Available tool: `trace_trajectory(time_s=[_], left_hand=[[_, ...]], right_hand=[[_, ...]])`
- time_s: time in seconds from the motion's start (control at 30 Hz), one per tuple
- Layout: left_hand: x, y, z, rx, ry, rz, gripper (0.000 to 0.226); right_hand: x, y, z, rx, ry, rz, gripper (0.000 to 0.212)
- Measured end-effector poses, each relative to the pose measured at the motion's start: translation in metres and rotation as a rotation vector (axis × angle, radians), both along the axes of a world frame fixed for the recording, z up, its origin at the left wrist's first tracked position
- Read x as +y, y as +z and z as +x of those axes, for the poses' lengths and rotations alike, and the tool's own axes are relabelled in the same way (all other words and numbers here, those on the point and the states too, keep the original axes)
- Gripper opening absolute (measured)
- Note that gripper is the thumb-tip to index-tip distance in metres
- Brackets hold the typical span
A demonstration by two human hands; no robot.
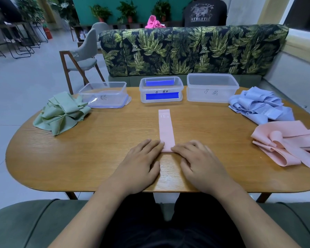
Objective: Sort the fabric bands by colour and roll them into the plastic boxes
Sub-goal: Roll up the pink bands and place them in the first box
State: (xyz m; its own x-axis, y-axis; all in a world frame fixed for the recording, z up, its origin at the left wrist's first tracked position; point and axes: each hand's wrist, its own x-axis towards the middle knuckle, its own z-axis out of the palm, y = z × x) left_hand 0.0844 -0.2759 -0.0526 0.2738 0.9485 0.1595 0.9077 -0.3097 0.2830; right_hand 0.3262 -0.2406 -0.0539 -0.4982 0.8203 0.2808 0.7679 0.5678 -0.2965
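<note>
A pink fabric band (165,128) lies flat and straight on the wooden table (97,158), pointing away from me. Its near end is turned up into a small roll. My left hand (139,164) and my right hand (200,162) sit on either side of that end, fingertips pinching the rolled edge. Three clear plastic boxes stand along the far edge: a left box (104,94), a middle box (161,89) with blue labels, and a right box (212,87). Piles of green bands (61,113), light blue bands (259,104) and pink bands (286,145) lie on the table.
A leaf-patterned sofa back (191,49) runs behind the table, and a person stands behind it. A grey chair (82,58) stands at the far left. The table's near edge is just in front of my wrists.
</note>
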Motion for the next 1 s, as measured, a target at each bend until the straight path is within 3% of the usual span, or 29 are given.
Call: trace_trajectory(time_s=[0.07, 0.17, 0.5, 0.63, 0.73, 0.83, 0.9, 1.0], left_hand=[[-0.001, 0.001, -0.001, -0.038, -0.002, 0.012, 0.066], [-0.002, -0.002, -0.004, -0.103, -0.05, 0.072, 0.055], [0.012, -0.003, -0.002, -0.056, -0.011, 0.041, 0.055], [0.027, 0.001, -0.006, -0.1, -0.041, 0.05, 0.041], [0.043, 0.012, -0.014, -0.217, -0.09, -0.048, 0.029], [0.075, 0.035, -0.024, -0.436, 0.009, -0.187, 0.013], [0.103, 0.045, -0.031, -0.382, 0.077, -0.198, 0.013], [0.131, 0.048, -0.031, -0.334, 0.053, -0.339, 0.03]], right_hand=[[0.002, -0.001, -0.002, -0.01, -0.023, -0.005, 0.049], [0.004, -0.002, -0.004, -0.025, -0.039, -0.02, 0.05], [0.019, 0.0, -0.006, -0.074, -0.021, -0.123, 0.052], [0.038, 0.005, -0.002, 0.044, 0.078, -0.087, 0.034], [0.057, 0.013, -0.005, 0.041, 0.18, -0.063, 0.021], [0.08, 0.026, -0.009, -0.005, 0.312, -0.087, 0.009], [0.096, 0.036, -0.011, -0.015, 0.392, -0.192, 0.008], [0.115, 0.044, -0.015, -0.034, 0.482, -0.284, 0.012]])
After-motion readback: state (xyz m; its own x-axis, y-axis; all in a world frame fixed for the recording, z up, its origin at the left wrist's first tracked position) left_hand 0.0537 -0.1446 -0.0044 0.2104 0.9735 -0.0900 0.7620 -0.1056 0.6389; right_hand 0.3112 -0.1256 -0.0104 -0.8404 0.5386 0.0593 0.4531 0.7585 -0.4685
